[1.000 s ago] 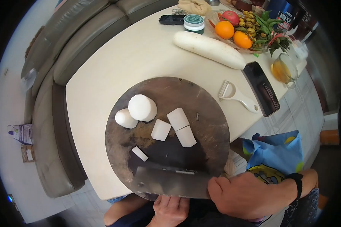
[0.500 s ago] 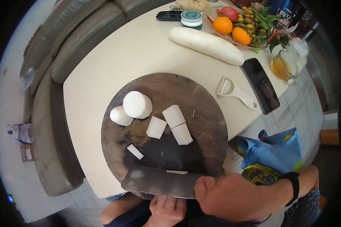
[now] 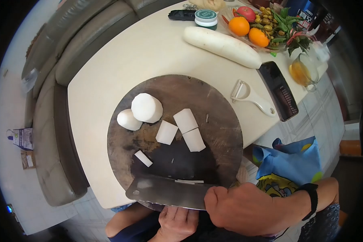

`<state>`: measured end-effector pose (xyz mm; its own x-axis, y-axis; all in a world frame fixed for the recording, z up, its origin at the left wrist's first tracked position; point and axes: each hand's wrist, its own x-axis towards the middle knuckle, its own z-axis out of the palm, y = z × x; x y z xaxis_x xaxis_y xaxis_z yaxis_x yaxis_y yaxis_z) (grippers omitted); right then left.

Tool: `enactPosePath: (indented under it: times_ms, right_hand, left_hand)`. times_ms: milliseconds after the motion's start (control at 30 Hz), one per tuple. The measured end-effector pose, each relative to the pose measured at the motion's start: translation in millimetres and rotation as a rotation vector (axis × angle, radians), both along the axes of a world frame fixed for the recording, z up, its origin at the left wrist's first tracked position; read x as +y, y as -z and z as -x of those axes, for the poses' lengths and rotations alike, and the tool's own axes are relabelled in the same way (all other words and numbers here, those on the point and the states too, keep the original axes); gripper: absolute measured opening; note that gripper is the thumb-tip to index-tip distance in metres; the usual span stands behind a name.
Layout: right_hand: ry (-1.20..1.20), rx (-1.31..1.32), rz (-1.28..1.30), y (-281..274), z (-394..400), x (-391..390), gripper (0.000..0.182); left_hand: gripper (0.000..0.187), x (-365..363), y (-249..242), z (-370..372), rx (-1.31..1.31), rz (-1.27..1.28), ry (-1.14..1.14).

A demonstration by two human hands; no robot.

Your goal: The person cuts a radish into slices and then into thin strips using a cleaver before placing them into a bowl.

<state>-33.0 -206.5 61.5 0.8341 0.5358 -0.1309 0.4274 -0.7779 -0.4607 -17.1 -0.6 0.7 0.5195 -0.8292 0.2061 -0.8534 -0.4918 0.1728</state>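
My right hand (image 3: 240, 207) is wrapped round the grip of a cleaver (image 3: 165, 192), whose broad blade lies across the near side of the round wooden chopping board (image 3: 213, 101). Just below the blade, my left hand (image 3: 179, 222) has its fingers curled at the board's near edge; whatever they press on is hidden by the blade. Thin white strips (image 3: 189, 182) show along the blade's far side. Further up the board are white radish blocks (image 3: 166, 132), a pair of touching blocks (image 3: 188, 130), a small stick (image 3: 143, 158) and two rounded chunks (image 3: 147, 107).
Behind the board lies a whole white radish (image 3: 222, 47). A white peeler (image 3: 252, 98) and a black phone (image 3: 278, 90) are to the right, near a glass cup (image 3: 303, 71). At the back stand a fruit bowl (image 3: 246, 38) and a green-lidded jar (image 3: 206, 19).
The cleaver has shifted slightly left, and a second thin strip now shows beside the first at its far side. My left hand stays at the near edge.
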Motion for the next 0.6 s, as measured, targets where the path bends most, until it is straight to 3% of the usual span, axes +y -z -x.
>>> enactPosePath:
  times_ms: [600]
  right_hand:
    - [0.017,-0.022,0.042,5.7,3.5,2.6,0.015]
  left_hand:
    - [0.036,2.2,1.0,1.4,0.04,0.015,0.013]
